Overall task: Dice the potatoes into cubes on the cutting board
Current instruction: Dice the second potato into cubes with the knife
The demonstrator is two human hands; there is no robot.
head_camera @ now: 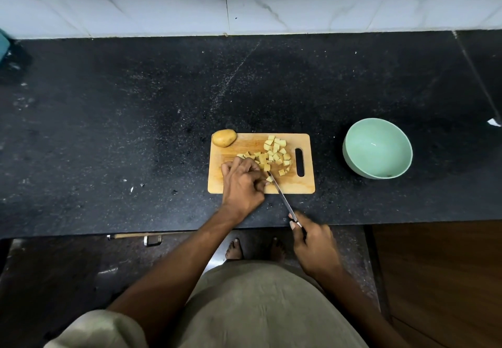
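On the wooden cutting board (298,141), potato cubes (274,153) lie scattered near its slot handle, a whole potato (224,138) at its far left corner. The left hand (243,182) curls its fingers on a potato piece; the right hand (312,241) grips a knife (281,194). A green bowl (377,148) sits on the black table (135,116).

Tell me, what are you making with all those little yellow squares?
A person is dicing potatoes. The right hand holds a knife, its blade resting on the wooden cutting board. The left hand pinches a small potato piece beside the blade. A pile of cut cubes lies on the board, and one whole potato waits at its far left corner. The green bowl alongside holds no potato.
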